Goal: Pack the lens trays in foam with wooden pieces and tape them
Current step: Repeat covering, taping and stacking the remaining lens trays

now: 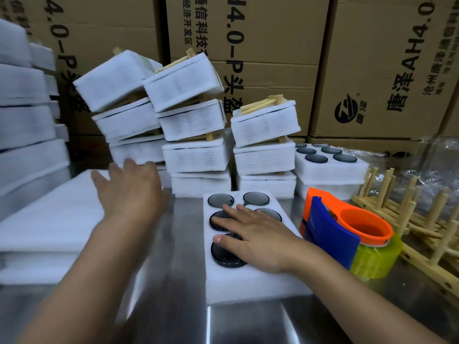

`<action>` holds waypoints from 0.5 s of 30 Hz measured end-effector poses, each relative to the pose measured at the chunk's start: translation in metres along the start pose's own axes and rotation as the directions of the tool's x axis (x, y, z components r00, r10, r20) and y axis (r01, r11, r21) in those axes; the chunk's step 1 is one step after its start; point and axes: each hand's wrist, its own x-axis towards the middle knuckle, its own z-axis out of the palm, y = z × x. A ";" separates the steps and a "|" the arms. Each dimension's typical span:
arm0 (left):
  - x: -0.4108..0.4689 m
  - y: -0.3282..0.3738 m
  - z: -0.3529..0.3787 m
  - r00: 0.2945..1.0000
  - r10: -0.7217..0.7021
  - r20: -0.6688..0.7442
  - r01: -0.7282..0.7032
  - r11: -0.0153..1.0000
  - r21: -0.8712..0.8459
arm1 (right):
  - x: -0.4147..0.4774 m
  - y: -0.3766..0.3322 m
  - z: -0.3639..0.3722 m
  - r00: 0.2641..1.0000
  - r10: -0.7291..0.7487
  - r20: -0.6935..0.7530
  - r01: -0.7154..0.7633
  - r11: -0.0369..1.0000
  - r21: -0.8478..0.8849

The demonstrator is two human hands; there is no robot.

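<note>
The step in hand looks like fetching a foam cover for the open lens tray (pixel 250 284), which lies on the steel desk (pixel 173 311) in front of the person, with dark round lenses (pixel 227 254) seated in its holes. To do it well, I would take only the top sheet from the foam sheets (pixel 49 219) stacked on the left. The tray should be held flat meanwhile so that no lens lifts out, and the sheet laid square over it before any wooden pieces (pixel 422 234) or the tape dispenser (pixel 347 234) come in; both wait just to the right. The right hand (pixel 258 242) rests palm-down on the tray, its fingers (pixel 238 219) straight and slightly fanned, lying across two or three lenses and gripping nothing. The left hand (pixel 129 189) is over the far edge of the foam stack, blurred, its fingers (pixel 131 167) spread and holding nothing. Whether they touch the sheet yet I cannot tell. Pressing too hard with the right palm might smudge the glass, so a light hold seems wise.
</note>
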 end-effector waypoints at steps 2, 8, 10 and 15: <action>0.008 -0.019 -0.001 0.931 -0.171 0.322 0.140 0.983 0.116 | 0.000 0.000 0.000 1.000 -0.003 -0.005 0.003 1.000 0.006; 0.002 -0.019 -0.003 0.941 -0.177 0.287 0.146 0.981 0.126 | 0.000 0.001 0.000 1.000 -0.003 -0.020 0.003 1.000 0.019; -0.005 -0.008 -0.007 0.962 -0.149 0.227 0.123 0.985 0.122 | -0.001 -0.001 0.000 0.999 -0.011 -0.049 0.013 0.999 0.033; -0.036 0.028 -0.011 0.997 0.075 -0.023 -0.073 0.995 0.064 | -0.007 -0.004 -0.006 0.943 0.073 -0.324 0.058 0.924 0.378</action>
